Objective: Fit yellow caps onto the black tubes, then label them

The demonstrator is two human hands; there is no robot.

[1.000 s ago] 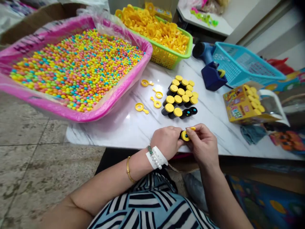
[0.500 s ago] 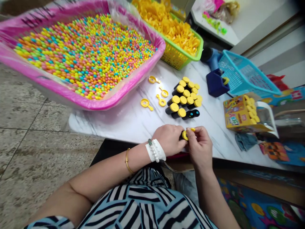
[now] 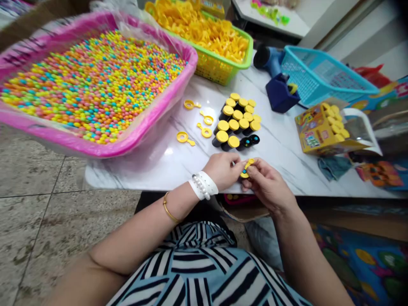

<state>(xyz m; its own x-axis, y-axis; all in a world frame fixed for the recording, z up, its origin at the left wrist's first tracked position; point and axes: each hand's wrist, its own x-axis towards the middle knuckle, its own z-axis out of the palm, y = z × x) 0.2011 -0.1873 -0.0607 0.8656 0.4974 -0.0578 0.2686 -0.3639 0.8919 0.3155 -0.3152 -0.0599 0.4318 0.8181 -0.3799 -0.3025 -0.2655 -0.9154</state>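
My left hand (image 3: 225,170) and my right hand (image 3: 269,182) meet near the table's front edge, both closed. Between them is a yellow flip cap (image 3: 250,162), its lid arm tilted up and a blue candy showing inside its ring. The right fingers pinch the cap. My left fingers close around the small black tube under it, which is mostly hidden. Just beyond stands a cluster of black tubes with yellow caps (image 3: 237,114). Two uncapped black tubes (image 3: 250,141) at its near side show blue candies. Several loose yellow ring caps (image 3: 182,137) lie left of the cluster.
A pink tub (image 3: 140,136) of coloured candies stands at the left. Behind are a green basket (image 3: 219,70) of yellow caps, a dark blue tape dispenser (image 3: 282,93) and a light blue basket (image 3: 318,80). A yellow printed box (image 3: 314,131) stands at the right.
The view has shifted. My right hand has turned the yellow cap, so its ring now faces up with a blue candy visible inside. The tube cluster and loose caps lie as before.
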